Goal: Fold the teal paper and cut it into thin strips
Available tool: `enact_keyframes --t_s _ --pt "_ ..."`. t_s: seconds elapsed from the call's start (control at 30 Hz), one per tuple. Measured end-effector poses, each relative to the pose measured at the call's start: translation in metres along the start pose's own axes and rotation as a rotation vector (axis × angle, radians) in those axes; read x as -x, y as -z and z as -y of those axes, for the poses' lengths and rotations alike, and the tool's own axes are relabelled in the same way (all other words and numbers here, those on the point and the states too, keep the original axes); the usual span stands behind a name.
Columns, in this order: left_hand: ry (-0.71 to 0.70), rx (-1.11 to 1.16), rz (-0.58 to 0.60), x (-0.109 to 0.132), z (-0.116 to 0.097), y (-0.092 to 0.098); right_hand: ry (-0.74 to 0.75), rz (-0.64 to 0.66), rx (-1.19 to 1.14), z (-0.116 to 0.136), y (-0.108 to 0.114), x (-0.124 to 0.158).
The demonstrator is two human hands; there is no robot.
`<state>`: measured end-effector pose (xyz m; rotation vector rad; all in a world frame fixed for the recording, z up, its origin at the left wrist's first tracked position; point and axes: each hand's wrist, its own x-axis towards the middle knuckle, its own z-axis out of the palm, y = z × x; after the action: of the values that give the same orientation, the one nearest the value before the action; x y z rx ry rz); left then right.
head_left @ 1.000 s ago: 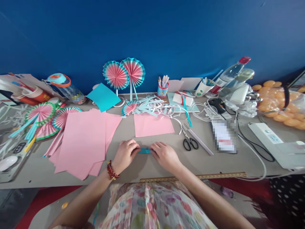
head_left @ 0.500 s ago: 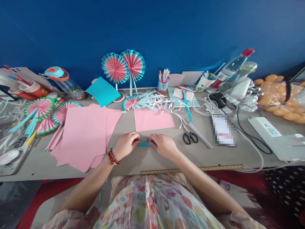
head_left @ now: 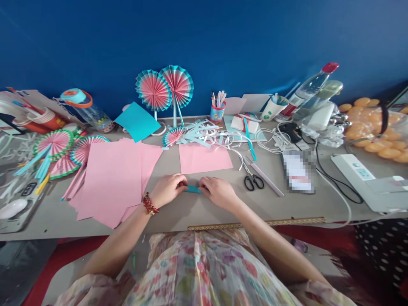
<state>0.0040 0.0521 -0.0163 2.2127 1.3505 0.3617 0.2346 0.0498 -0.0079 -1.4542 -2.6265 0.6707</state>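
Observation:
A narrow blue paper strip point(head_left: 193, 189) is stretched between my two hands, just above or on the table near its front edge. My left hand point(head_left: 169, 189), with a red bead bracelet at the wrist, pinches the strip's left end. The right end is pinched by my right hand point(head_left: 217, 192). My fingers cover both ends of the strip. Beyond the hands lies a pink paper sheet point(head_left: 205, 159). To the right of my right hand rest black-handled scissors point(head_left: 253, 182).
Pink sheets point(head_left: 114, 178) are piled at left. Two paper fans point(head_left: 177, 87) stand against the blue wall, with cut paper strips point(head_left: 204, 132) in front. A blue sheet point(head_left: 137, 121), a phone point(head_left: 298, 172), a power strip point(head_left: 353, 168) and a bottle point(head_left: 307, 91) are around.
The blue strip now tilts slightly, its right end lower. My hands keep their pinch and have shifted only a little; the whole view has moved slightly.

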Motion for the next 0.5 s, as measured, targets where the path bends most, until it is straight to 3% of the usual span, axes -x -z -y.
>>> enact_keyframes --t_s 0.13,0.3,0.5 --pt "-0.047 0.007 0.036 0.008 -0.005 0.003 0.095 -0.02 0.0 -0.004 -0.001 0.01" --pt "-0.087 -0.051 -0.014 0.027 -0.019 -0.002 0.247 -0.056 0.09 -0.007 -0.003 0.021" --pt "0.002 -0.019 -0.036 0.031 -0.024 -0.011 0.154 -0.063 0.069 -0.005 -0.002 0.019"
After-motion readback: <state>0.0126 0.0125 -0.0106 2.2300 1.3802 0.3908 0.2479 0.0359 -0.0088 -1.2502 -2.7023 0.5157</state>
